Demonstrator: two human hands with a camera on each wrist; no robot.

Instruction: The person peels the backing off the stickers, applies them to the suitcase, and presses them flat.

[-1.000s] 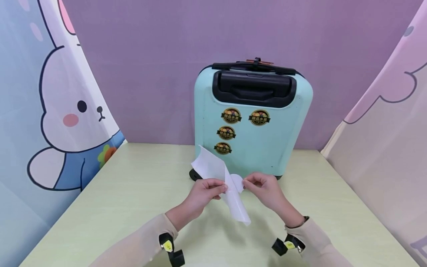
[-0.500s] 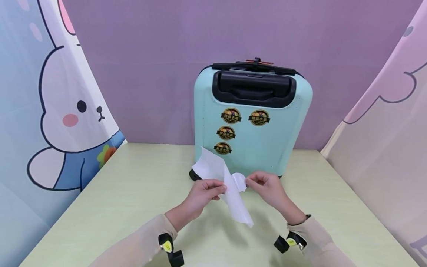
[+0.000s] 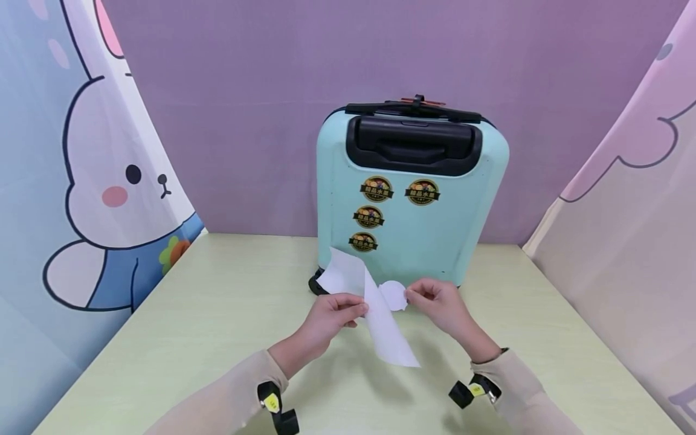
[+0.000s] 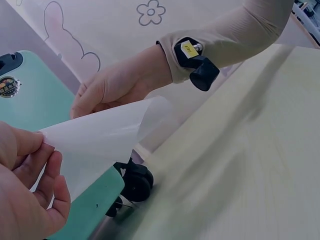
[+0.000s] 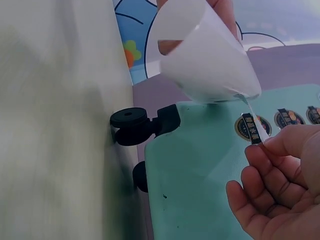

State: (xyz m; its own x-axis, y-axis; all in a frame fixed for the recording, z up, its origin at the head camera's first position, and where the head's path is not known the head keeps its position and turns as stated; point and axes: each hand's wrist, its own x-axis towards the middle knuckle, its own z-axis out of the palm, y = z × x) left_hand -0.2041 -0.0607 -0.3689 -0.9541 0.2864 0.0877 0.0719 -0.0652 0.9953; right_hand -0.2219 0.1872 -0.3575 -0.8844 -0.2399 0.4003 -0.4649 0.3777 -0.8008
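Note:
My left hand (image 3: 330,318) pinches a curled white sticker backing sheet (image 3: 385,329) between thumb and fingers in front of the suitcase. A round sticker (image 3: 394,295), white side towards me, sticks out from the sheet's right side. Its outer edge is pinched by the thumb and forefinger of my right hand (image 3: 444,309). In the right wrist view the sticker (image 5: 259,125) appears nearly edge-on and still meets the sheet (image 5: 215,65) at one end. Behind both hands stands a mint-green suitcase (image 3: 429,241), bearing several round black-and-gold stickers, one of them (image 3: 422,192) at upper right.
The suitcase's black handle recess (image 3: 414,145) is at its top, and a black wheel (image 4: 137,181) shows at its base. It stands upright on a pale table (image 3: 244,290). A purple cloth (image 3: 244,121) hangs behind, with printed curtains (image 3: 109,181) at the sides.
My right hand has moved slightly right, drawing the round sticker further out from the sheet, so more of its white disc shows. The sheet's lower corner has swung right; my left hand barely moved.

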